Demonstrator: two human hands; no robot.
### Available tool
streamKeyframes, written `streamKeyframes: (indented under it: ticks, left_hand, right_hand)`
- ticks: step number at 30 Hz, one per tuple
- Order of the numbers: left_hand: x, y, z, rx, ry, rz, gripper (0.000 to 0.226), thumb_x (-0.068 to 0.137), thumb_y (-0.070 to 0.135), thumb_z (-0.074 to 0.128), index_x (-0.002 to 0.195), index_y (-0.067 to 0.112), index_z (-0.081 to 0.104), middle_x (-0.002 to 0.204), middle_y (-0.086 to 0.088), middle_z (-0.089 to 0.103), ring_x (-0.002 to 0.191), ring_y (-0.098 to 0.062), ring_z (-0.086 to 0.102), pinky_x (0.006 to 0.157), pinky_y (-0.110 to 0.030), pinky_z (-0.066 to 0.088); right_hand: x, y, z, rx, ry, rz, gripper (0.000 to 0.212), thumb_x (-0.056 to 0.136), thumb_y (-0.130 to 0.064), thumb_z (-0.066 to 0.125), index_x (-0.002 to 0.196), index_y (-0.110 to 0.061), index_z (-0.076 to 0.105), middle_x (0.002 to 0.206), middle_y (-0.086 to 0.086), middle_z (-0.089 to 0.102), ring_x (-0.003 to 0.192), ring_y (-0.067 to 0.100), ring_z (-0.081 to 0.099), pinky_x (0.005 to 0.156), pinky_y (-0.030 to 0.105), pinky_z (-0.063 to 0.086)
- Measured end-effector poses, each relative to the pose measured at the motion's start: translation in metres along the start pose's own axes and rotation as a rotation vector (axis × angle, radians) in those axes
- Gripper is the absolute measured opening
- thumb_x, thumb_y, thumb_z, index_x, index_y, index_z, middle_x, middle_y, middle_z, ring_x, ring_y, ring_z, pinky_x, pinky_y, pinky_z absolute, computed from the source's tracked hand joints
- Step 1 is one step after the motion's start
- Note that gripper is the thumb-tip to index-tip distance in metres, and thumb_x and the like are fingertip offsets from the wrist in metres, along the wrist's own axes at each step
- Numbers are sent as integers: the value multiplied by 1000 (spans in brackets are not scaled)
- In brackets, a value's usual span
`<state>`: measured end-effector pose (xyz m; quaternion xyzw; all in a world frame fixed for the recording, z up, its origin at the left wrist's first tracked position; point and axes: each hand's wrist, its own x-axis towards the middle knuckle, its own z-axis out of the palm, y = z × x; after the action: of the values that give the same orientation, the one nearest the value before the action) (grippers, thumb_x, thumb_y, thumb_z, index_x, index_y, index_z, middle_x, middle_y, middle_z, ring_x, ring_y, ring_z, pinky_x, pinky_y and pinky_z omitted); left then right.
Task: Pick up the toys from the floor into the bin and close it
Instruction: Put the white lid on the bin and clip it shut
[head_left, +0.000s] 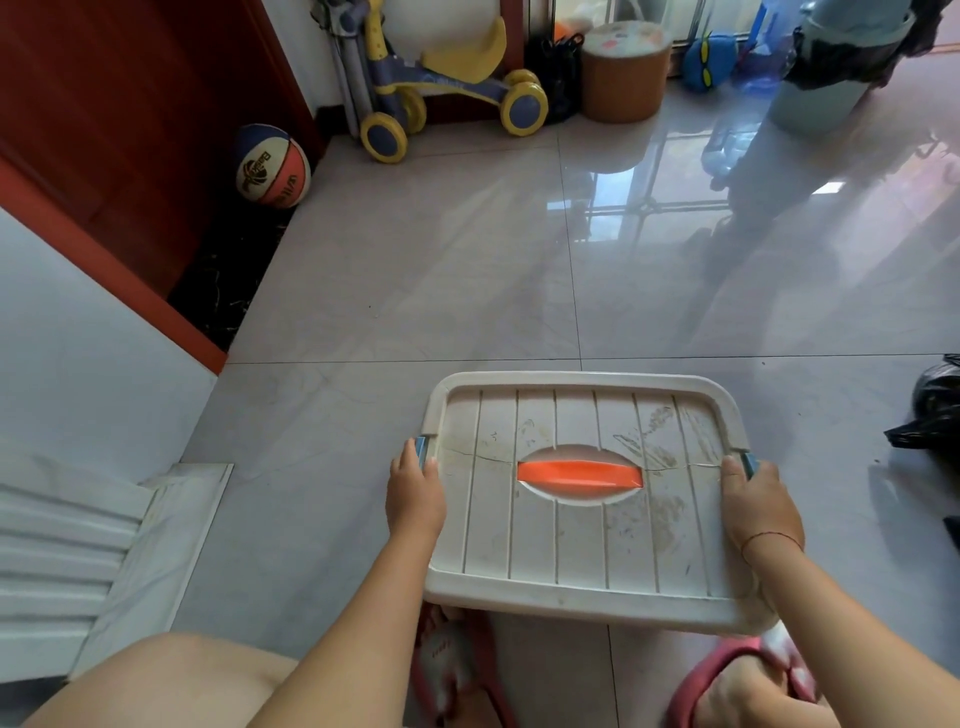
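bin lidded, contents hidden | left fingers, right fingers clasp side latches

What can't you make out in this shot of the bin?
Head view only.
Contents: hidden under the lid.
Whether the blue latches are snapped: left hand and right hand cover them.
Black bag: cut off by the right edge.

At lower centre the lid is matt off-white plastic — ribbed, scuffed and grimy, cracked across — with a glossy orange plastic handle. The floor is polished tile, mirror-shiny. The ride-on toy, upper centre, is smooth hard plastic.
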<state>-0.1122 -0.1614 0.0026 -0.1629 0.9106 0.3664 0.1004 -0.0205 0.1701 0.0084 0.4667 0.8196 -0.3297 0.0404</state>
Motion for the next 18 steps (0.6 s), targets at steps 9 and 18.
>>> streamKeyframes:
  ticks: [9, 18]
  left_hand:
    - [18, 8, -48, 480, -603, -120, 74, 96, 42, 41, 150, 18, -3, 141, -19, 43, 111, -32, 56, 92, -39, 45]
    - [39, 30, -93, 509, -986, -232, 105, 81, 53, 64, 150, 24, -10, 153, -13, 30, 131, -30, 45, 106, -47, 41]
  right_hand:
    - [-59, 30, 6, 45, 73, 245, 56, 92, -47, 38, 140, -19, 33, 133, 28, 41, 123, 44, 40, 103, 53, 28]
    - [-55, -4, 14, 129, 94, 113, 69, 78, -36, 30, 144, -16, 35, 134, 29, 43, 119, 47, 40, 105, 50, 29]
